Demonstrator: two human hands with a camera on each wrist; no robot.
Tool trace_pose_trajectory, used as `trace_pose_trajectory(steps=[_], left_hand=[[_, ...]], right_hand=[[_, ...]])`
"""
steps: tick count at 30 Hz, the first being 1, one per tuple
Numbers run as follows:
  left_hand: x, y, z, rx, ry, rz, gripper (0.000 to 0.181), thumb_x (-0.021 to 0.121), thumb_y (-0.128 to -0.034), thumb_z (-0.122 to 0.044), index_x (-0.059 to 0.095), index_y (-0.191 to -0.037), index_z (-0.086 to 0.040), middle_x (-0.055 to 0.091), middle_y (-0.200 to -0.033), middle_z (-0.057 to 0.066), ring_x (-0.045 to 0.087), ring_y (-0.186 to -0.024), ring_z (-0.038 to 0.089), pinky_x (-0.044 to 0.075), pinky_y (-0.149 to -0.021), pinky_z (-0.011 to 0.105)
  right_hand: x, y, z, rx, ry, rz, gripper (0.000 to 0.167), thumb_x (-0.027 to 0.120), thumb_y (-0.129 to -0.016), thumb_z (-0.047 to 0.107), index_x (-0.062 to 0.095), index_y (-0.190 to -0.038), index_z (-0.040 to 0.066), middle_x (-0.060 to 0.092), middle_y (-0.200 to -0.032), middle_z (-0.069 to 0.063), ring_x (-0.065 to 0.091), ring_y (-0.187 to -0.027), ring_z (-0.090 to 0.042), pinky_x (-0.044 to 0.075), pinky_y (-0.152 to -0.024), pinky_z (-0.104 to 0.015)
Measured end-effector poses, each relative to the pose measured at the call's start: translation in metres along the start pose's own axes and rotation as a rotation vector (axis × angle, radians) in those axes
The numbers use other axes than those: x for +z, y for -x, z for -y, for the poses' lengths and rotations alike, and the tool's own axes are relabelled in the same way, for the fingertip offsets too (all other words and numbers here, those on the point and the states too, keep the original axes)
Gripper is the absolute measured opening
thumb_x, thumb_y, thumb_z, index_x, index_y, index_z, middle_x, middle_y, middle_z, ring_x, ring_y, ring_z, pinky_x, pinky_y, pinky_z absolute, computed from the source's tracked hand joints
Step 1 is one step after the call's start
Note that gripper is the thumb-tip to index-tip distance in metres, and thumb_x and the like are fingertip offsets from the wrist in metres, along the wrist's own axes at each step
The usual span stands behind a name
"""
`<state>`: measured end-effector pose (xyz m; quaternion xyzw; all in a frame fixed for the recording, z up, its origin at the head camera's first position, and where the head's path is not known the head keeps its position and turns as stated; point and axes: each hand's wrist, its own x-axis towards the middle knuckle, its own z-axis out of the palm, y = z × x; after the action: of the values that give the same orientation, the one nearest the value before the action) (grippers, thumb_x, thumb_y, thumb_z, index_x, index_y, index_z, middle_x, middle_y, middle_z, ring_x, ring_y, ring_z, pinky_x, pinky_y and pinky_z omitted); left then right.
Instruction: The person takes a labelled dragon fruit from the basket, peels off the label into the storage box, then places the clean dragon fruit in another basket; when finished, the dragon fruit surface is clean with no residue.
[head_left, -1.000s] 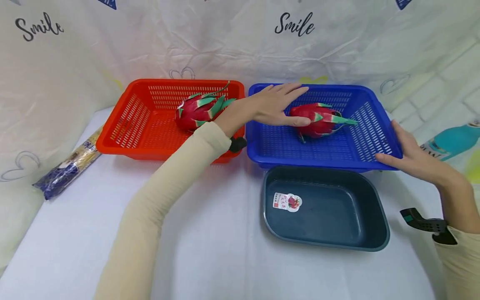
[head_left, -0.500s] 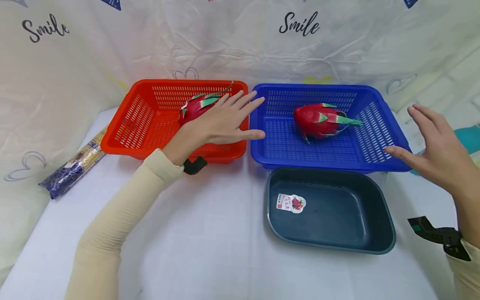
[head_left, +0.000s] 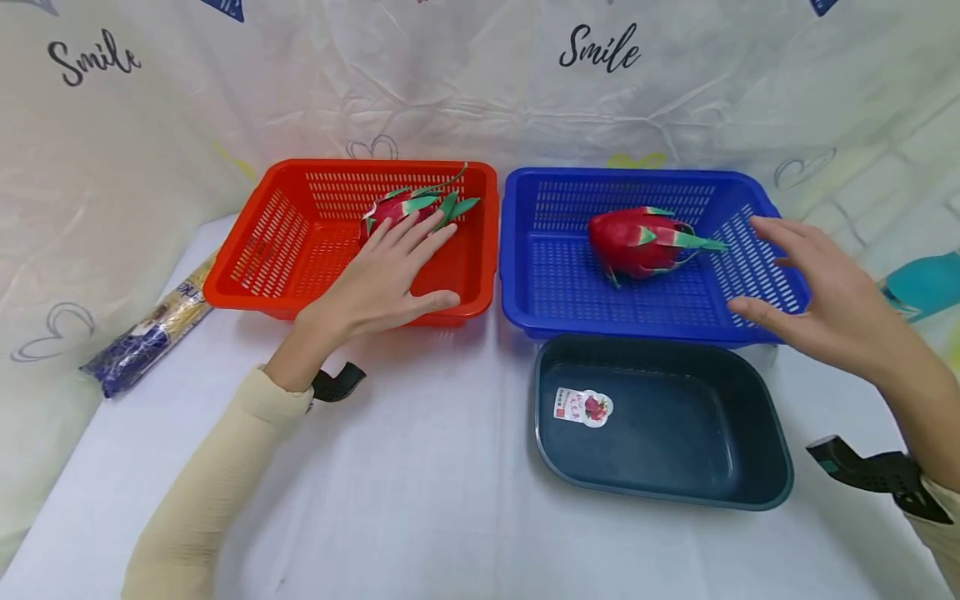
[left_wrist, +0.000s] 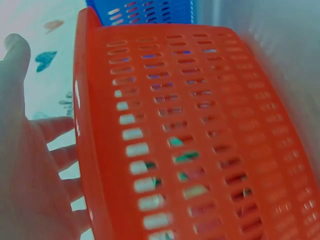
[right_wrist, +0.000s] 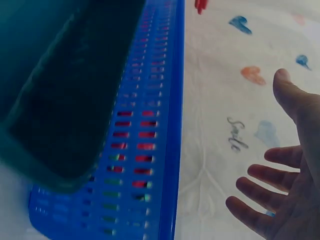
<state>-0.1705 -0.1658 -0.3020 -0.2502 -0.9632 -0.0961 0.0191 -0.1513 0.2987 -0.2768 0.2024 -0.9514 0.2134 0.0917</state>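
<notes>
A red basket (head_left: 292, 267) stands at the back left with a dragon fruit (head_left: 390, 208) inside, partly covered by my left hand (head_left: 375, 279) in the head view. That hand is spread above the basket's front side, holding nothing; the red rim (left_wrist: 82, 120) runs past its fingers in the left wrist view. Beside it, a blue basket (head_left: 555, 321) bears another dragon fruit (head_left: 637, 242) with its green tip pointing right. Over the blue basket's right end hovers my right hand (head_left: 840, 308), thumb apart from the fingers and nothing between them.
In front of the blue basket lies a dark teal tub (head_left: 660, 442) with a dragon fruit sticker (head_left: 585, 407) in it. A plastic packet (head_left: 153, 333) rests left of the red basket. A turquoise bottle printed on the cloth (head_left: 926, 283) shows at the right.
My left hand has moved left from over the blue basket to the red one. My right hand let go of the blue basket's corner, lifted, and came back leftward over it.
</notes>
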Motion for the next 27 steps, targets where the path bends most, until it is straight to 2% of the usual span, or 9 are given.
trace_pose_trajectory(steps=[3,6,11,16,21,27], left_hand=[[-0.002,0.013,0.008,-0.024,0.014,-0.045,0.085,0.046,-0.0880,-0.070,0.019,-0.156,-0.026,0.017,-0.164,0.000,0.012,-0.152,0.027,0.006,-0.124,0.052],[-0.008,0.028,0.021,-0.073,0.056,-0.097,0.085,0.049,-0.0877,-0.068,0.022,-0.155,-0.025,0.020,-0.163,0.002,0.014,-0.152,0.028,0.007,-0.123,0.053],[-0.015,0.056,0.050,-0.194,0.150,-0.189,0.084,0.049,-0.0882,-0.067,0.027,-0.154,-0.020,0.024,-0.162,0.005,0.016,-0.151,0.029,0.005,-0.123,0.055],[-0.011,0.081,0.078,-0.288,0.231,-0.269,0.080,0.049,-0.0898,-0.064,0.029,-0.153,-0.019,0.026,-0.161,0.008,0.018,-0.150,0.032,0.002,-0.122,0.056],[-0.010,0.095,0.096,-0.327,0.289,-0.315,0.076,0.052,-0.0920,-0.057,0.031,-0.152,-0.016,0.026,-0.161,0.011,0.019,-0.150,0.034,0.000,-0.122,0.058],[-0.018,0.104,0.111,-0.339,0.294,-0.366,0.072,0.054,-0.0932,-0.050,0.034,-0.151,-0.012,0.029,-0.159,0.014,0.020,-0.149,0.035,-0.001,-0.122,0.058]], right_hand=[[0.002,-0.007,0.011,-0.041,-0.027,0.030,0.088,0.078,-0.077,0.016,0.032,-0.151,0.010,0.037,-0.150,-0.025,0.049,-0.111,-0.048,0.044,-0.077,-0.071],[0.004,-0.012,0.027,-0.077,-0.045,0.053,0.088,0.080,-0.075,0.016,0.035,-0.150,0.012,0.039,-0.150,-0.022,0.053,-0.113,-0.046,0.047,-0.079,-0.069],[0.005,-0.020,0.061,-0.133,-0.046,0.114,0.089,0.083,-0.073,0.022,0.038,-0.149,0.015,0.041,-0.149,-0.019,0.053,-0.119,-0.041,0.050,-0.082,-0.066],[0.009,-0.040,0.095,-0.198,-0.034,0.222,0.081,0.080,-0.078,0.033,0.042,-0.147,0.015,0.044,-0.149,-0.014,0.045,-0.133,-0.035,0.049,-0.092,-0.063],[0.019,-0.067,0.123,-0.253,0.008,0.317,0.076,0.071,-0.083,0.047,0.041,-0.147,0.017,0.044,-0.150,-0.008,0.042,-0.138,-0.029,0.044,-0.102,-0.059],[0.033,-0.108,0.149,-0.303,0.002,0.385,0.074,0.065,-0.087,0.049,0.040,-0.147,0.013,0.045,-0.148,-0.010,0.044,-0.136,-0.028,0.043,-0.105,-0.055]])
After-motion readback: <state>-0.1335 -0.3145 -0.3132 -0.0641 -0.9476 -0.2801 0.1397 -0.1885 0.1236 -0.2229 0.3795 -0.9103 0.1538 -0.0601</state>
